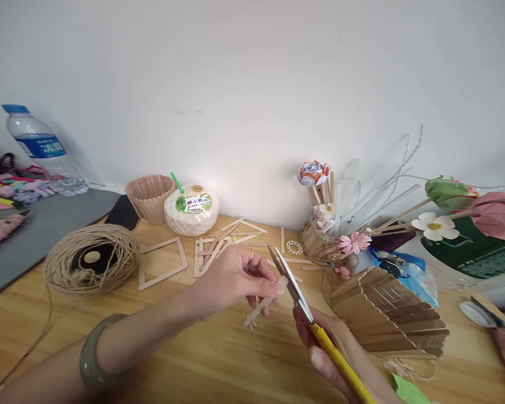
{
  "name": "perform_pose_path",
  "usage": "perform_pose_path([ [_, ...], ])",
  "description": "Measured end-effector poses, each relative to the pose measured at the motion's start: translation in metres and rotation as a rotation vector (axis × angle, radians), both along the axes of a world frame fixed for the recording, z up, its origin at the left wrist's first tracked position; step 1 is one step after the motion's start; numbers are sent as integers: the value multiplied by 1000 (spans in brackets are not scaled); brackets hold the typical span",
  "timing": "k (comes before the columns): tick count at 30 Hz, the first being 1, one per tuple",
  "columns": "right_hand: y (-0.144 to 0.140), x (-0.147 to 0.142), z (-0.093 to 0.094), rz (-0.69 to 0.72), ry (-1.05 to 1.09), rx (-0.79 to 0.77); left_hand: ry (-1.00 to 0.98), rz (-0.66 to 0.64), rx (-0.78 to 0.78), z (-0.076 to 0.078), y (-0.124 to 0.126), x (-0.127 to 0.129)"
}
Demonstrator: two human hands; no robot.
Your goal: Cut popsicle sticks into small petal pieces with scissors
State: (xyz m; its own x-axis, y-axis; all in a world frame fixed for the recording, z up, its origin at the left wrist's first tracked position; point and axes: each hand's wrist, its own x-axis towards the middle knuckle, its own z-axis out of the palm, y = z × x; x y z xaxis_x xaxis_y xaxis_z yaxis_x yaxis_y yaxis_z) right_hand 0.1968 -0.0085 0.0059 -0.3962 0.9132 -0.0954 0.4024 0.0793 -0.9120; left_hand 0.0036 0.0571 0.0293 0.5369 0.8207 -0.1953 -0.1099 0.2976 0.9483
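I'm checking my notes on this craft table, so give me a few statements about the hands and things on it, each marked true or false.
1. The right hand holds yellow-handled scissors. True.
2. The left hand holds a thin wooden stick at the scissor blades. True.
3. The twine ball lies right of the scissors. False: it lies to the left.
4. The water bottle lies on its side. False: it stands upright.
5. A green straw sticks out of the coconut. True.
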Motion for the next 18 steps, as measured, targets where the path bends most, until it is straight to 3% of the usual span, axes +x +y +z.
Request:
perform_pose_path([
  [8,5,-2,-9,-193,327,-75,256,13,178,0,-2,4],
  [11,6,-4,-10,-292,327,-51,310,-62,159,-3,-6,7],
  [14,5,-5,-8,-303,266,-12,317,-132,133,-7,-9,10],
  [18,5,-6,-5,-331,176,23,266,-126,110,-10,-9,13],
])
